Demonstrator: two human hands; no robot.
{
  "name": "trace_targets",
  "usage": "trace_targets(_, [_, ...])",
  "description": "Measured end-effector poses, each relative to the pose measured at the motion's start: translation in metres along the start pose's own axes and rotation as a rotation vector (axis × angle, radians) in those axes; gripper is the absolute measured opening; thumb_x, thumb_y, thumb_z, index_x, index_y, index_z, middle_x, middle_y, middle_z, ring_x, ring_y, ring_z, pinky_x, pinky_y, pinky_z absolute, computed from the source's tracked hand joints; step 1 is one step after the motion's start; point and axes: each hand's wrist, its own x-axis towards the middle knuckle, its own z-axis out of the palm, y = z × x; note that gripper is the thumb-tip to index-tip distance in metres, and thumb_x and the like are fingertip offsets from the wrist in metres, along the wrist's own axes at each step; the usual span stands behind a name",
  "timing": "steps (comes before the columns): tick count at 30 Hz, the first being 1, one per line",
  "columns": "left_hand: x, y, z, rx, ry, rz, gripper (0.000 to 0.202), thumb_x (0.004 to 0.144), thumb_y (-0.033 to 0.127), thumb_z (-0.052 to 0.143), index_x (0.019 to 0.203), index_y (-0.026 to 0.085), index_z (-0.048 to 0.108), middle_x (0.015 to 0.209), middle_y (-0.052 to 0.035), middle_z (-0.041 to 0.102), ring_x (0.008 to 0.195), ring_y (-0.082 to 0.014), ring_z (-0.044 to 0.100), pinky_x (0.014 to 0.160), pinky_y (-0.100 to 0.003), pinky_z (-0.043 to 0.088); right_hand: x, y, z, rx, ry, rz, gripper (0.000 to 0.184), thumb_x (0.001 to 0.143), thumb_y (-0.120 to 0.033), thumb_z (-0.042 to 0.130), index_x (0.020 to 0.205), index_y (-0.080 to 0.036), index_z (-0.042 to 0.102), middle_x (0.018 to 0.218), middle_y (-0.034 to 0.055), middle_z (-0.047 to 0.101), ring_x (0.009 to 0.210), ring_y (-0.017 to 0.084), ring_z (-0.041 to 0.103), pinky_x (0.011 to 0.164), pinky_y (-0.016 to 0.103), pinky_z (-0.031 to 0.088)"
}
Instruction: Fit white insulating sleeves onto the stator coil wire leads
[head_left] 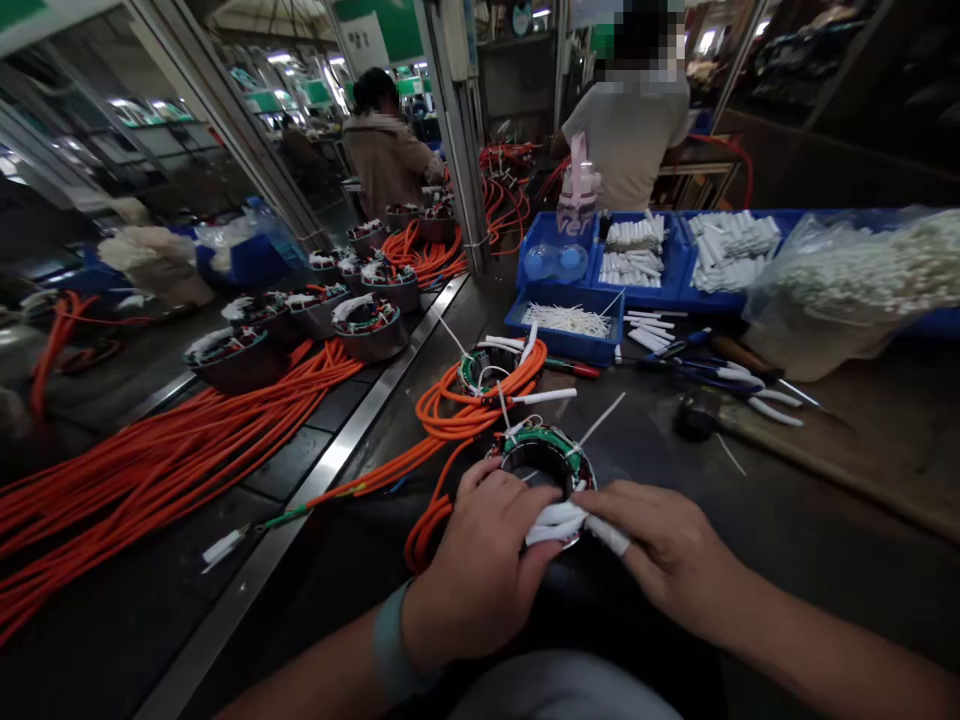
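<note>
A motor stator (541, 447) with green and dark windings lies on the bench before me, two loose-ended cable ties (602, 418) standing up from its ring. My left hand (491, 540) is closed at the ring's near left side, thumb and fingers around a bundle of white insulating sleeves (556, 523). From the right, my right hand (664, 545) pinches the other end of that bundle; a finger of it seems wrapped in white. Just beyond is a second stator (480, 372), with coiled orange cable (450, 408) lying against it.
Blue bins (637, 290) of white sleeves stand at the back, with a small blue tray (564, 345) of cable ties. Pliers (739, 380), a hammer (701, 415) and a red marker (574, 369) lie right. Leftward, orange cables (247, 420) and several stators (367, 328) sit past a metal edge (337, 455).
</note>
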Motion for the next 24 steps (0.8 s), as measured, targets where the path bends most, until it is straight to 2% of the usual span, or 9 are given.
trace_targets(3, [0.0,0.002,0.0,0.03,-0.001,0.028,0.029,0.083,0.021,0.05,0.111,0.02,0.055,0.097,-0.0046,0.062,0.093,-0.0196,0.053,0.104,-0.046,0.026,0.002,0.0,-0.002,-0.051,-0.015,-0.053,0.035,0.083,-0.007,0.039,0.111,-0.019,0.056,0.082,0.0047,0.062,0.075,0.013,0.057,0.064,0.023,0.043])
trace_targets(6, [0.002,0.005,0.001,0.102,-0.006,0.033,0.023,0.084,0.021,0.046,0.104,0.02,0.059,0.092,-0.0051,0.061,0.09,-0.0201,0.053,0.102,-0.047,0.027,0.007,-0.004,-0.006,-0.27,-0.036,-0.084,0.033,0.084,-0.008,0.035,0.103,-0.017,0.06,0.08,0.006,0.062,0.07,0.014,0.055,0.061,0.025,0.039])
trace_targets(8, [0.004,0.007,0.003,0.16,0.007,0.029,0.025,0.085,0.022,0.046,0.107,0.018,0.057,0.094,-0.0061,0.061,0.093,-0.021,0.053,0.104,-0.048,0.026,0.014,-0.008,-0.011,-0.413,-0.096,-0.094,0.032,0.084,-0.008,0.036,0.095,-0.018,0.063,0.077,0.0053,0.062,0.065,0.014,0.051,0.058,0.027,0.035])
trace_targets(10, [0.006,0.009,0.006,0.185,0.02,0.015,0.022,0.086,0.025,0.046,0.102,0.018,0.059,0.09,-0.0051,0.061,0.089,-0.0204,0.053,0.103,-0.048,0.027,0.025,-0.01,-0.018,-0.504,-0.18,-0.097,0.027,0.084,-0.009,0.04,0.088,-0.02,0.065,0.073,0.0037,0.061,0.062,0.014,0.047,0.056,0.029,0.029])
trace_targets(14, [0.009,0.009,0.008,0.171,0.016,-0.015,0.021,0.088,0.024,0.042,0.078,0.018,0.059,0.074,-0.0025,0.059,0.077,-0.0179,0.053,0.094,-0.044,0.035,0.048,-0.006,-0.03,-0.488,-0.348,-0.11,0.018,0.083,-0.013,0.049,0.072,-0.02,0.062,0.072,0.0013,0.06,0.066,0.015,0.043,0.056,0.03,0.025])
trace_targets(16, [0.008,0.009,0.009,0.2,0.037,0.009,0.019,0.088,0.024,0.042,0.084,0.017,0.06,0.079,-0.004,0.061,0.082,-0.0191,0.054,0.095,-0.046,0.034,0.052,-0.003,-0.031,-0.466,-0.394,-0.159,0.019,0.083,-0.014,0.05,0.07,-0.02,0.061,0.072,0.0011,0.059,0.067,0.015,0.044,0.057,0.03,0.027])
trace_targets(20, [0.004,0.008,0.011,0.261,0.096,0.075,0.029,0.088,0.021,0.043,0.115,0.016,0.053,0.099,-0.0078,0.064,0.094,-0.0204,0.056,0.1,-0.046,0.032,0.038,-0.003,-0.017,-0.547,-0.276,-0.311,0.02,0.087,-0.014,0.045,0.083,-0.016,0.064,0.08,0.0058,0.062,0.071,0.017,0.047,0.06,0.031,0.032])
trace_targets(22, [0.003,0.007,0.013,0.246,0.094,0.067,0.026,0.088,0.019,0.041,0.11,0.018,0.056,0.092,-0.0055,0.064,0.086,-0.0184,0.058,0.096,-0.043,0.037,0.03,-0.007,-0.009,-0.605,-0.213,-0.331,0.021,0.088,-0.014,0.043,0.086,-0.014,0.064,0.083,0.0096,0.062,0.073,0.018,0.049,0.059,0.031,0.033])
trace_targets(24, [0.004,0.006,0.015,0.233,0.111,0.057,0.022,0.086,0.018,0.042,0.098,0.02,0.06,0.082,-0.0031,0.064,0.078,-0.0174,0.058,0.092,-0.042,0.039,0.028,-0.007,-0.007,-0.583,-0.204,-0.292,0.022,0.088,-0.014,0.043,0.087,-0.013,0.065,0.079,0.0096,0.062,0.071,0.018,0.05,0.057,0.031,0.034])
